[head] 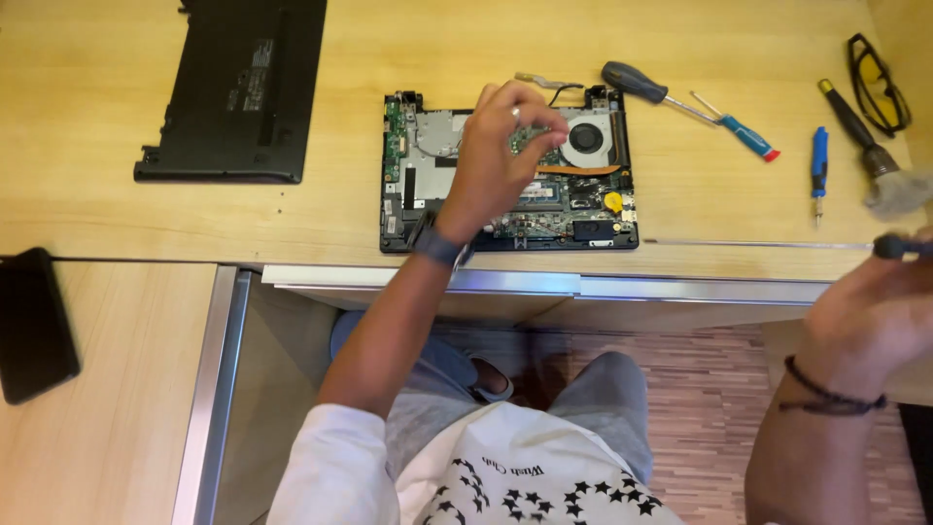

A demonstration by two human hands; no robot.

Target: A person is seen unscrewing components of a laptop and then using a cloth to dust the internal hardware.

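a pale wooden desk (117, 209) fills the view, with striped flooring below it. an opened laptop (509, 170) lies at centre, its fan (587, 139) showing at 2 o'clock of the board. the left hand (501, 156) rests over the board, fingertips pinched together on a small part near the fan. the right hand (875, 316), at 4 o'clock, is closed around a dark tool handle (899, 246). a black cover (243, 87) lies at 10 o'clock, screwdrivers (680, 107) at 2, a phone (34, 321) at 8.
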